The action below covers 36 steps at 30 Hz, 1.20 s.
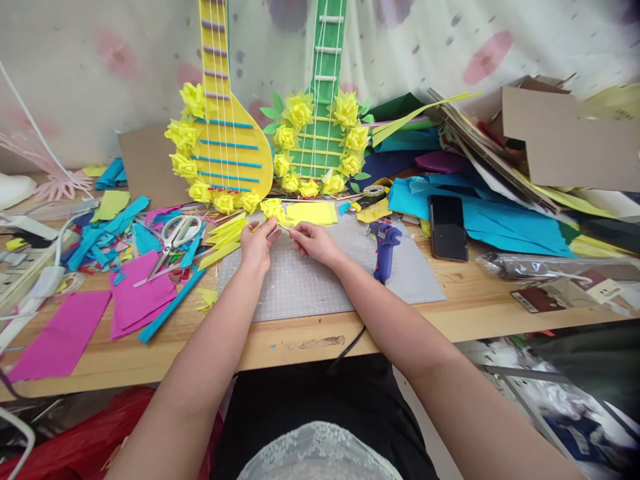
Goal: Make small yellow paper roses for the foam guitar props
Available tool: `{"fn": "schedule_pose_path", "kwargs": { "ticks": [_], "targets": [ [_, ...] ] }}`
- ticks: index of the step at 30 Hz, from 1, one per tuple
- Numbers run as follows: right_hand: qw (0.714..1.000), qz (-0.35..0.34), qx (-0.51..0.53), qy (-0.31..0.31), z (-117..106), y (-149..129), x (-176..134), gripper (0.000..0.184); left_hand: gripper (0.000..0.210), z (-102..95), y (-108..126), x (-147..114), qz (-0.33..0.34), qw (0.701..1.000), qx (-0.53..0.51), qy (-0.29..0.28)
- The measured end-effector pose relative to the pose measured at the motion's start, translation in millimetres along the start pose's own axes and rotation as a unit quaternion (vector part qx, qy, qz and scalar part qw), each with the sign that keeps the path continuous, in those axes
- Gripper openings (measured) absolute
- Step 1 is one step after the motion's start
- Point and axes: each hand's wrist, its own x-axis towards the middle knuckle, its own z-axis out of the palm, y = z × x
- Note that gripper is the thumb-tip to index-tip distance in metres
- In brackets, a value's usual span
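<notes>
A ruffled yellow paper flower (273,209) is held in the closed fingers of my left hand (257,245), over the gridded grey cutting mat (300,287). Close beside it, my right hand (314,241) pinches a small thin pale piece near the flower's base; its kind is too small to make out. Behind my hands lies a stack of yellow paper rectangles (313,213). Pointed yellow paper strips (225,233) are piled left of my left hand. A blue hot glue gun (385,250) stands on the mat to the right of my right hand.
A yellow paper instrument (235,147) and a green one (323,133), both edged with yellow flowers, lean at the back. Scissors (177,237) rest among scraps and magenta sheets (140,293) at left. Right are a phone (448,227), blue paper (510,217) and cardboard (545,140).
</notes>
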Motion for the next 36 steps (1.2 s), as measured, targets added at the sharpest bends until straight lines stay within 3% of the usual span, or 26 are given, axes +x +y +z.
{"fn": "schedule_pose_path", "kwargs": {
  "ticks": [10,16,24,36],
  "targets": [
    [0.999,0.004,-0.032,-0.019,0.0,0.1,-1.1,0.028,0.037,-0.3,-2.7,1.6,0.022,0.999,0.019,0.018],
    [0.997,-0.031,-0.07,0.019,1.6,0.5,-1.8,0.02,0.031,-0.2,-6.0,3.5,0.027,1.0,0.006,0.0],
    [0.996,-0.044,-0.072,0.004,-0.1,-0.7,-3.6,0.017,0.027,-2.9,-5.7,4.9,-0.032,0.999,-0.028,0.02],
    [0.999,-0.036,-0.041,-0.002,-0.9,-0.6,-3.1,0.017,0.004,-5.2,-0.8,5.9,-0.076,0.997,-0.017,-0.002]
  ]
}}
